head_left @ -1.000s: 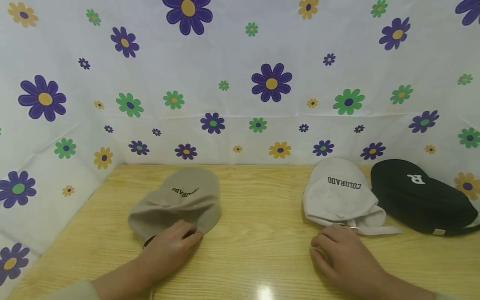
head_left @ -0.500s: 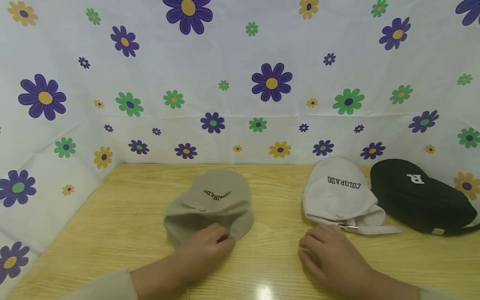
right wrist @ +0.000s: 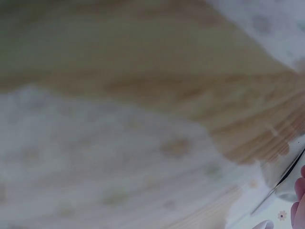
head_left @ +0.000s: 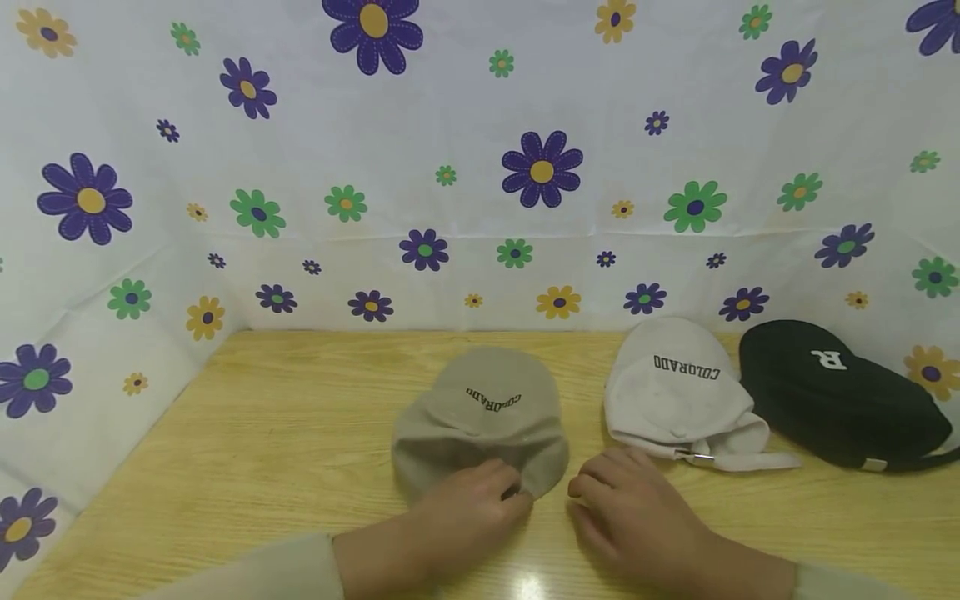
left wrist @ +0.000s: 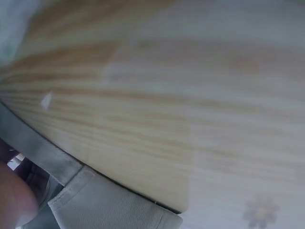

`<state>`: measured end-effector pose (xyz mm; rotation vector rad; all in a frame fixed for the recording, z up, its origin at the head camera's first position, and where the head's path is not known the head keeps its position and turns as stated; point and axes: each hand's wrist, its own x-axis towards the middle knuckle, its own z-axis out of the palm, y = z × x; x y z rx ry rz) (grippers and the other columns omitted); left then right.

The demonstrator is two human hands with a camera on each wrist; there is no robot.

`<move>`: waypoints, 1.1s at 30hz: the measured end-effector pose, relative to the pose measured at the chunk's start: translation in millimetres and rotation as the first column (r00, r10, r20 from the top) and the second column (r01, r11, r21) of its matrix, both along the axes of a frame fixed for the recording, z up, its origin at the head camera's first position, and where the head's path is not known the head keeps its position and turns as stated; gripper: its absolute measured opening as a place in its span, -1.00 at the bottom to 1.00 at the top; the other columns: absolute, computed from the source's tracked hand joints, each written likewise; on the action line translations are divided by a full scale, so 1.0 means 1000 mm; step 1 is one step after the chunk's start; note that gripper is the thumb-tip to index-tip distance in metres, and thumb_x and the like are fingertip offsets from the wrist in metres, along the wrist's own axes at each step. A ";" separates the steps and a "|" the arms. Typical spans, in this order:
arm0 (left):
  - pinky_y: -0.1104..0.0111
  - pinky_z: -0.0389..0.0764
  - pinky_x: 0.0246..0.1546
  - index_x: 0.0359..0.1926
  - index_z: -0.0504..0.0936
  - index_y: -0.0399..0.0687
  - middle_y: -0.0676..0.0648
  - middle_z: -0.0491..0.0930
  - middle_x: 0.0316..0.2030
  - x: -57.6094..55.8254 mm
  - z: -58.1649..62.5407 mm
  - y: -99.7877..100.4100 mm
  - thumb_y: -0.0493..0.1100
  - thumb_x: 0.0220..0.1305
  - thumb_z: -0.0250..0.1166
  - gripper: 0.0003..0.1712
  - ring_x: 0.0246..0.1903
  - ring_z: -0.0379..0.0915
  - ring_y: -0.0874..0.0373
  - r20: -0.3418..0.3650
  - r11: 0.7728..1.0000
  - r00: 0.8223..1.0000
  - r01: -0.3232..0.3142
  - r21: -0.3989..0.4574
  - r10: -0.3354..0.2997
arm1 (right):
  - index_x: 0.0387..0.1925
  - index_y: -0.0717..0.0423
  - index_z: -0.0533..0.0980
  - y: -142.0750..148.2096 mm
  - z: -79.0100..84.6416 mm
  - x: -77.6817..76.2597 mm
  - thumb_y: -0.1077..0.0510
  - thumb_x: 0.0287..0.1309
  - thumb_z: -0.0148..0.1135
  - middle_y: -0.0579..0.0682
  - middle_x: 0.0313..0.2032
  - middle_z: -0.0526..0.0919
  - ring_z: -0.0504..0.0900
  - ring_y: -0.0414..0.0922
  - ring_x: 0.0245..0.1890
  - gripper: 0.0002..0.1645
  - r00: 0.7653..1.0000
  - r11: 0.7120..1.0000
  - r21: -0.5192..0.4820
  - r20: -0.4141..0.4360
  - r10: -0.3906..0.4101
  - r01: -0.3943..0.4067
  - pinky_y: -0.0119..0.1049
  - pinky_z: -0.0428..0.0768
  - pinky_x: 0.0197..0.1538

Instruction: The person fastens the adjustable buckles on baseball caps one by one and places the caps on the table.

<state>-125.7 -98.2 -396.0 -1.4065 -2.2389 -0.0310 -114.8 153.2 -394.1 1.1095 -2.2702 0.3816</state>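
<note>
In the head view my left hand (head_left: 472, 517) grips the near rim of a khaki baseball cap (head_left: 495, 383) marked COLORADO. Its fingertips are hidden inside the cap. At the lower left of the left wrist view, part of that cap (left wrist: 114, 202) appears beside a finger. My right hand (head_left: 637, 517) lies just right of the khaki cap, fingers loosely bent, with nothing visible in them. A pale grey COLORADO cap (head_left: 667, 400) is just beyond that hand, its strap and metal buckle facing me. A sliver of right fingers (right wrist: 299, 200) shows in the right wrist view.
A black cap (head_left: 832, 400) with a white R stands at the right, against the pale grey one. Under everything is a wood-grain table (head_left: 247, 433). A white flower-print cloth (head_left: 450, 108) hangs behind the table and along its left side.
My left hand has slid the khaki cap rightward across the table, close to the pale grey cap. My right hand has shifted a little to the left. The other two caps stay put.
</note>
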 end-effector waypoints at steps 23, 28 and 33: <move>0.57 0.58 -0.12 -0.22 0.71 -0.13 0.04 0.64 -0.27 0.021 0.011 -0.046 -0.19 0.42 0.09 -0.74 -0.27 0.57 0.27 -0.047 0.917 0.969 0.244 0.315 -0.241 | -0.25 -0.14 0.59 -0.016 -0.006 0.003 0.05 0.05 0.34 -0.25 -0.23 0.55 0.49 -0.23 -0.18 -0.83 0.999 0.997 0.073 0.016 0.030 -0.031 -0.27 0.42 -0.10; 0.56 0.60 -0.13 -0.26 0.70 -0.22 -0.03 0.65 -0.29 0.023 0.015 -0.056 -0.25 0.39 0.10 -0.76 -0.29 0.61 0.23 -0.060 0.837 0.943 0.319 0.445 -0.327 | -0.05 -0.10 0.60 -0.021 -0.007 0.000 0.00 0.32 0.18 -0.24 -0.14 0.57 0.52 -0.24 -0.11 -0.77 0.994 0.990 0.093 0.012 0.106 -0.107 -0.29 0.45 -0.08; 0.57 0.60 -0.24 -0.26 0.64 -0.24 -0.05 0.63 -0.36 0.030 0.011 -0.057 -0.35 0.33 0.15 -0.87 -0.36 0.56 0.24 0.051 0.718 0.936 0.230 0.657 -0.348 | 0.02 -0.03 0.60 -0.028 -0.008 -0.005 -0.03 0.46 0.00 -0.19 -0.12 0.56 0.51 -0.18 -0.08 -0.68 0.986 0.981 0.116 -0.043 0.162 -0.156 -0.27 0.44 -0.06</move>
